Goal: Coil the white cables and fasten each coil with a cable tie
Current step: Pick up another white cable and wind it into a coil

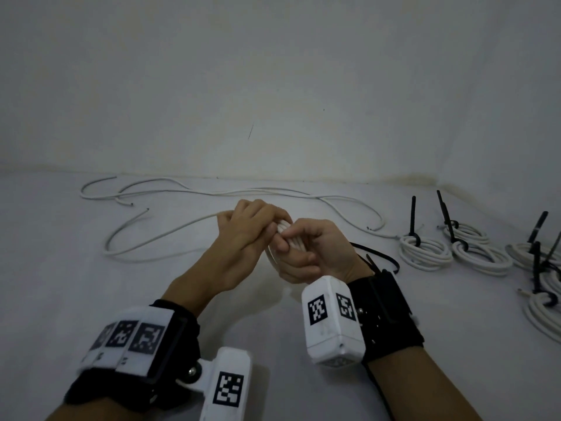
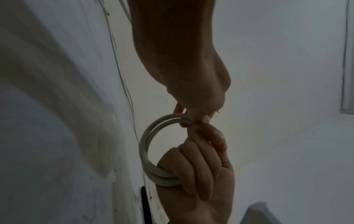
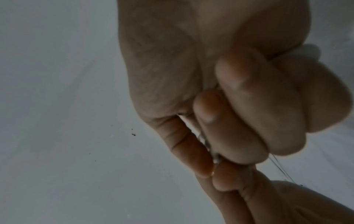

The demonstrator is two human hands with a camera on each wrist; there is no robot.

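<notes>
White surface [image 1: 91, 299] meets a pale wall at the far edge. Above its middle, the right hand [image 1: 315, 253] has its fingers curled around a partly wound white coil [image 2: 151, 151]. The left hand [image 1: 249, 229] pinches the top of the same coil between thumb and fingertips [image 2: 205, 119]. The uncoiled remainder of the cable [image 1: 145, 238] trails off to the left across the surface. Loose white cables [image 1: 212, 192] lie near the wall. Finished coils [image 1: 425, 252], each bound with a black cable tie [image 1: 413, 220], sit well apart on the right. One loose black tie [image 1: 379, 255] lies just beside the right wrist.
</notes>
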